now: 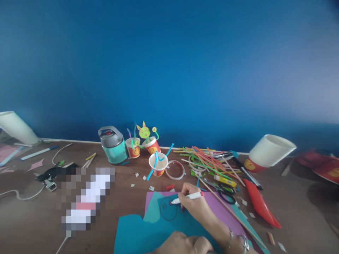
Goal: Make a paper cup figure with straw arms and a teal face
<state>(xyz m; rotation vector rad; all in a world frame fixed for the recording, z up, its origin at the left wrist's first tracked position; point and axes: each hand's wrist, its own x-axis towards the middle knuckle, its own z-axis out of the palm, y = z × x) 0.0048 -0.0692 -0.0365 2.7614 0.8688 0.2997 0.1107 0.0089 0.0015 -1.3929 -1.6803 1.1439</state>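
My right hand (191,201) is closed around a white marker (194,195) with a red end. The marker's tip touches a round face drawn in dark outline (168,209) on a teal sheet of paper (137,229). Part of another drawn shape shows under the fingers. At the bottom edge, my left hand (180,243) rests on the same sheet with its fingers curled; whatever they hold is hidden. A purple sheet (215,204) lies beneath the teal one. A red marker cap (170,186) lies just beyond the paper.
A paper cup (158,165) with blue strips stands ahead, by a tape roll (175,170). Behind are a cup with a green paper animal (144,132) and a teal jar (114,150). Right lie colored sticks (209,158), scissors (226,194), a thin stick (233,213) and a red pouch (258,204).
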